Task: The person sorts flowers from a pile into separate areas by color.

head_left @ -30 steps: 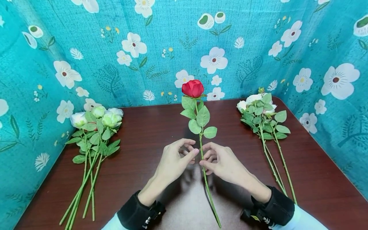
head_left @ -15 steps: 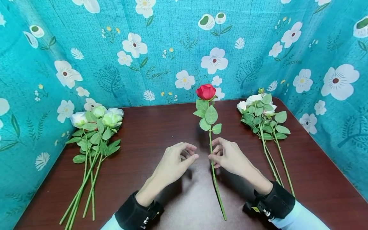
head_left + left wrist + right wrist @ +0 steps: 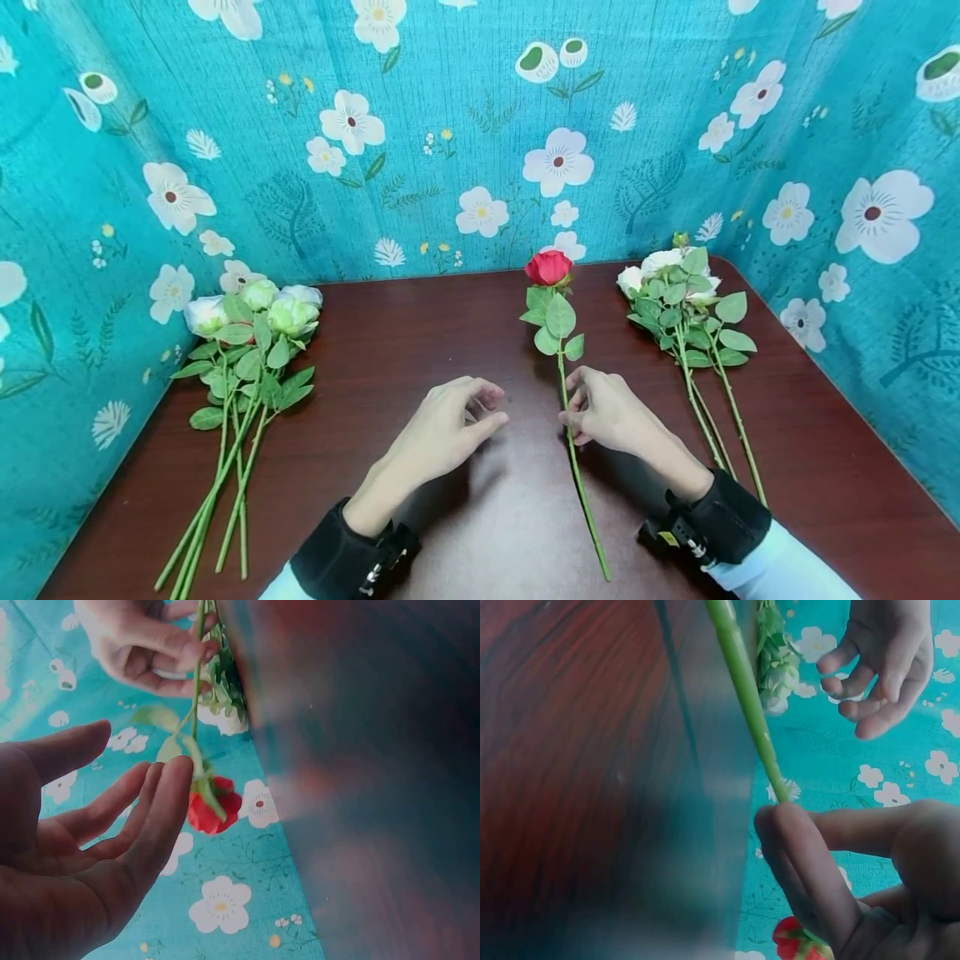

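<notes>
Lengthwise, red rose [image 3: 548, 268] bloom-far, right hand [image 3: 609, 410] pinching

In the left wrist view, a wide smear of blur is covering the right half of the picture, so the dark tabletop [image 3: 390, 825] is showing no detail there. The left hand [image 3: 82, 855] is running off the left and bottom edges, with its wrist out of sight. In the right wrist view, the tabletop [image 3: 577, 750] is again blurring into a reddish haze, and the right hand [image 3: 855, 877] is being cut by the right and bottom edges. The red rose [image 3: 799, 946] is peeking from under the fingers, mostly hidden. In the head view, both forearms are leaving the bottom edge.
</notes>
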Demonstrator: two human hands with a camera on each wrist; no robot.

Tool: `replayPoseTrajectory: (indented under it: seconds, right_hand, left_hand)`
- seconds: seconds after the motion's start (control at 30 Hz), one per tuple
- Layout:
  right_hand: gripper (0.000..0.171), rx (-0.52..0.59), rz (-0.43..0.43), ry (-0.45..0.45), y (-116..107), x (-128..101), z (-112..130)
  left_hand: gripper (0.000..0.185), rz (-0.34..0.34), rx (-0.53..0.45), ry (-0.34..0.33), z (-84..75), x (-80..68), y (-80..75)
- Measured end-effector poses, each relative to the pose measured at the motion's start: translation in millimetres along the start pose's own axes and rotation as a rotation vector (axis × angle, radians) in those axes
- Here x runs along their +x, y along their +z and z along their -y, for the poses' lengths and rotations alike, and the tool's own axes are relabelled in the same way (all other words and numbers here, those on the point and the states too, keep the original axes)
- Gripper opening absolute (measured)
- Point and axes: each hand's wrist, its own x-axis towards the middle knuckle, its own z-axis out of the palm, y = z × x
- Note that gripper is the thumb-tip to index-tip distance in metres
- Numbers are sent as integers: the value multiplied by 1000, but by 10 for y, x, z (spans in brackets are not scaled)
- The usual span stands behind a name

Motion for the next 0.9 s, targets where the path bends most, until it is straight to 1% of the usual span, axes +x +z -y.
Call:
replayPoseTrajectory:
  seconds: [0.17,0.37,0.5,0.73,0.9]
  right_hand:
    - [26,-26,33,34,0,-8,-47]
    - [27,-83,42,78,-2,-13,-90]
    - [29,-139,52,109,-19,-12,-112]
    - [28,-139,70,137,-58,-19,-132]
    - [27,-199,85,150,-113,-15,-129]
  left_hand:
    - [21,42,30,-32,36,-22,-24]
    - [23,89,50,-22,65,-18,-24]
    - [26,89,67,-22,76,-18,-28]
    - [28,101,78,-34,101,-22,-26]
    - [29,111,84,-30,96,-23,-38]
